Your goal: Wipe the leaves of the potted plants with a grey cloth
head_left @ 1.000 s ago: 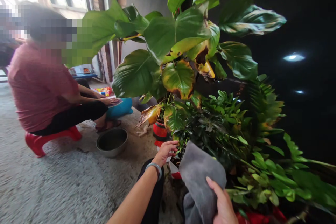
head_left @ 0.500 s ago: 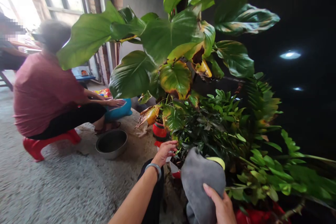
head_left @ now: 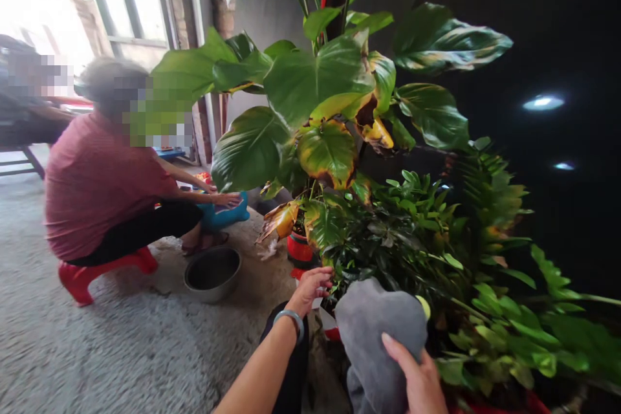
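My right hand (head_left: 420,372) grips a grey cloth (head_left: 376,330), its thumb pressed on the near side. The cloth is bunched and hangs down towards the bottom edge. Past its upper right edge shows a bit of a yellow-green leaf (head_left: 424,306); whether the cloth touches that leaf is hidden. My left hand (head_left: 310,291), a bangle at its wrist, reaches to the lower leaves of a dark green bushy plant (head_left: 373,249). Its fingers are apart and slightly bent, with nothing visible in them.
A tall plant with broad, partly browned leaves (head_left: 315,81) rises ahead from a red pot (head_left: 301,249). More foliage (head_left: 528,310) spreads right, before a dark glossy wall (head_left: 572,162). At left, a metal basin (head_left: 212,275) stands near a person (head_left: 107,187) on a red stool (head_left: 80,281).
The view has shifted, so most things sit slightly lower and the left side lies further right. The cloth's top has spread rightward and now covers more of the yellow-green leaf.
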`<state>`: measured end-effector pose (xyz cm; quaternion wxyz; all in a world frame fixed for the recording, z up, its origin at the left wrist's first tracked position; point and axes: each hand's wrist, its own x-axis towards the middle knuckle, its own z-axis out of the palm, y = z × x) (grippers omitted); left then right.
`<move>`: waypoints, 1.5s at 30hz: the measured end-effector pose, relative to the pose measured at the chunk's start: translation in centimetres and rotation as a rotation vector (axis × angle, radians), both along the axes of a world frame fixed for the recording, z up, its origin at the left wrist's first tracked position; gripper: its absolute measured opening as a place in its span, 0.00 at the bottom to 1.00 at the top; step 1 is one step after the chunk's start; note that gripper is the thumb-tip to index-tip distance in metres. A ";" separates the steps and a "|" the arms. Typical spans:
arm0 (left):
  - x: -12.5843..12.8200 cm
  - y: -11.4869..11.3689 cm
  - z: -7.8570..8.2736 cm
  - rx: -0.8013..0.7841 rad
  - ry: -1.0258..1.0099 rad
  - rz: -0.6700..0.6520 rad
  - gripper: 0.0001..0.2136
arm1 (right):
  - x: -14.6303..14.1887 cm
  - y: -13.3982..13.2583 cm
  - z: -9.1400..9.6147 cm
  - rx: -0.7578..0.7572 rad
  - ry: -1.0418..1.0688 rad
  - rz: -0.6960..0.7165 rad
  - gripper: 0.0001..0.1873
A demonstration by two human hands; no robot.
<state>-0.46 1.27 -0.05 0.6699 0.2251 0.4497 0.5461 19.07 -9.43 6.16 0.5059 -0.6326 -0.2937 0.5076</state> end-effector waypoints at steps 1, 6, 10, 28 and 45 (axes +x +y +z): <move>0.0 0.0 0.0 0.000 0.000 0.000 0.13 | -0.4 -0.3 -0.2 -0.016 -0.014 0.031 0.27; 0.0 0.1 -0.2 0.004 -0.005 -0.003 0.12 | -0.6 -1.6 -1.7 -0.027 -0.074 0.040 0.22; 0.1 0.3 -0.4 0.009 -0.010 -0.012 0.12 | 0.8 -0.8 -0.6 0.012 -0.113 -0.045 0.25; 0.3 0.4 -0.6 0.005 -0.012 -0.018 0.13 | -1.4 -0.9 2.8 -0.093 0.157 -0.108 0.33; 0.6 0.4 -0.2 -0.023 -0.016 0.011 0.12 | -2.3 -0.8 0.7 -0.023 0.084 -0.068 0.33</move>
